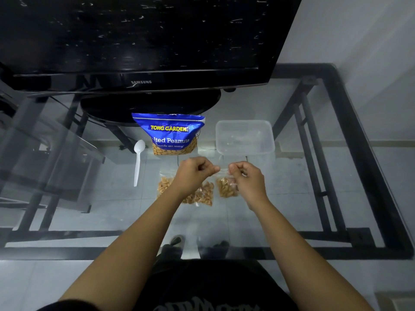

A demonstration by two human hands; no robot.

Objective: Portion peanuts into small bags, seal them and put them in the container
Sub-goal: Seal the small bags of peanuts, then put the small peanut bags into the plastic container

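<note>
A small clear bag of peanuts hangs between my hands over the glass table. My left hand pinches the left end of its top edge and my right hand pinches the right end. Two more small bags with peanuts lie on the glass below my left wrist, one to the left and one in the middle, partly hidden by my arm. The blue peanut pack stands behind them. A clear plastic container sits to the right of the pack, with nothing I can make out inside.
A white plastic spoon lies left of the pack. A black TV on its stand fills the back of the glass table. The table's black frame runs along the right and front edges.
</note>
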